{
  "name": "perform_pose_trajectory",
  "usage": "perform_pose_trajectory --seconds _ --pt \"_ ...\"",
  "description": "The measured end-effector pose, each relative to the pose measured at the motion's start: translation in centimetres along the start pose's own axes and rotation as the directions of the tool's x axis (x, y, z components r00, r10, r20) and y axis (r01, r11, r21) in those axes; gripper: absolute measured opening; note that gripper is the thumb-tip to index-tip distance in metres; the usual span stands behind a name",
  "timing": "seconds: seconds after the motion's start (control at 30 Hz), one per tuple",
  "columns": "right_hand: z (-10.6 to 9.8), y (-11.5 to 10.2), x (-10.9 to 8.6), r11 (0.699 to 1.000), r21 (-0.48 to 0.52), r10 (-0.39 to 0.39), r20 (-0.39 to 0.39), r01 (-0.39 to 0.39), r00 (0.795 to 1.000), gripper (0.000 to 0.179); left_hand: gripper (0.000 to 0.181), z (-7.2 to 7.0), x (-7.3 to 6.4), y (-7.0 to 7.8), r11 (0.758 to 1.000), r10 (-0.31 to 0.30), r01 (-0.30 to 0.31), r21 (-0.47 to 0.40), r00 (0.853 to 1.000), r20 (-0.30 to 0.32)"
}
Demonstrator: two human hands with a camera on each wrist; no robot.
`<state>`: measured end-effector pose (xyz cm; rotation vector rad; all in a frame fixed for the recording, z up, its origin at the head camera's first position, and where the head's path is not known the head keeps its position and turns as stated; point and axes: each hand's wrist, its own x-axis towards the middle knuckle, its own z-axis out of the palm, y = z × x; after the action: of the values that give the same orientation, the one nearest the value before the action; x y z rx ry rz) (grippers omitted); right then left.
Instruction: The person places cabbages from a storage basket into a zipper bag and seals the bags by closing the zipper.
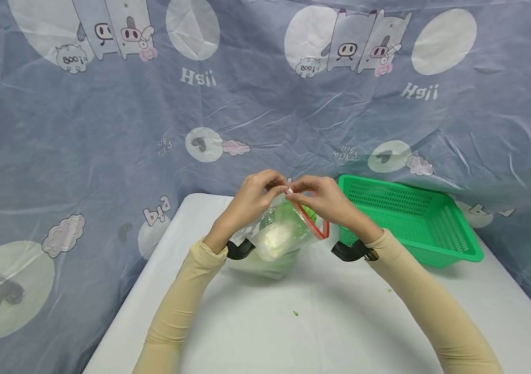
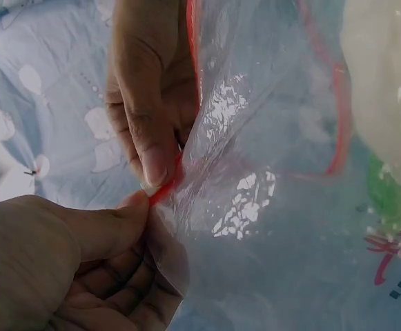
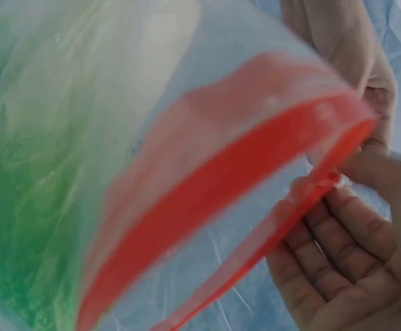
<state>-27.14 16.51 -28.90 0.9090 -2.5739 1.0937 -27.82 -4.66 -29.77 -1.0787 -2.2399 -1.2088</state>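
Note:
A clear zip bag point(image 1: 246, 267) with a red zip strip point(image 1: 312, 224) hangs from both hands above the table. Inside it shows a leafy vegetable point(image 1: 276, 236), white at the stem end and green at the leaves. My left hand point(image 1: 253, 197) pinches one end of the strip between thumb and forefinger. Close against it, my right hand point(image 1: 323, 198) pinches the strip at a small white slider point(image 1: 289, 190). In the right wrist view, the bag's mouth point(image 3: 235, 158) gapes away from the pinched end, and the right hand's lower fingers point(image 3: 324, 255) lie behind the strip.
A green perforated plastic basket point(image 1: 468, 249) stands on the white table point(image 1: 270, 337) at the right. Small green scraps point(image 1: 295, 313) lie near the front. A patterned blue-grey cloth point(image 1: 265, 98) hangs along the table's back.

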Motion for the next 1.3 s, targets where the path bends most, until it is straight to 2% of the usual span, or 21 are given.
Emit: perform_pose_trajectory --seconds 0.27,0.4,0.53,0.7,0.9,1.03,1.17,1.3 --pt "0.5 0.0 -0.5 0.999 -0.046 -0.024 -0.058 0.021 0.998 0.015 0.008 1.3 -0.3 -0.4 0.999 -0.029 0.028 -0.044 0.999 -0.022" --pt "0.5 0.3 -0.9 0.998 -0.059 -0.036 -0.05 0.033 0.998 0.013 0.008 1.8 -0.8 -0.6 0.997 -0.04 0.037 -0.063 0.998 -0.048" --pt "0.3 0.7 -1.3 0.998 -0.054 -0.037 -0.033 0.036 0.999 0.015 0.009 1.9 -1.0 -0.7 0.998 -0.025 0.02 -0.057 0.996 -0.089" --pt "0.0 1.2 -1.7 0.998 -0.064 -0.008 -0.02 0.007 1.0 0.013 0.011 1.9 -1.1 -1.0 0.998 -0.028 0.017 -0.068 0.988 -0.151" --pt "0.1 1.6 -1.9 0.997 -0.071 -0.024 -0.003 0.023 1.0 0.015 0.011 2.3 -1.2 -1.2 0.996 -0.045 0.031 -0.079 0.983 -0.18" --pt "0.2 2.0 -2.2 0.998 -0.069 -0.013 -0.014 0.012 1.0 0.017 0.012 2.7 -1.1 -1.4 0.996 -0.051 0.037 -0.082 0.982 -0.182" --pt "0.1 2.3 -2.6 0.998 -0.059 0.0 -0.053 -0.003 0.999 0.019 0.015 2.8 -1.2 -1.4 0.993 -0.054 0.036 -0.115 0.986 -0.159" --pt "-0.1 2.1 -2.8 0.999 -0.035 -0.011 -0.058 0.009 0.998 0.016 0.015 2.6 -1.4 -1.3 0.989 -0.063 0.042 -0.143 0.987 -0.146"
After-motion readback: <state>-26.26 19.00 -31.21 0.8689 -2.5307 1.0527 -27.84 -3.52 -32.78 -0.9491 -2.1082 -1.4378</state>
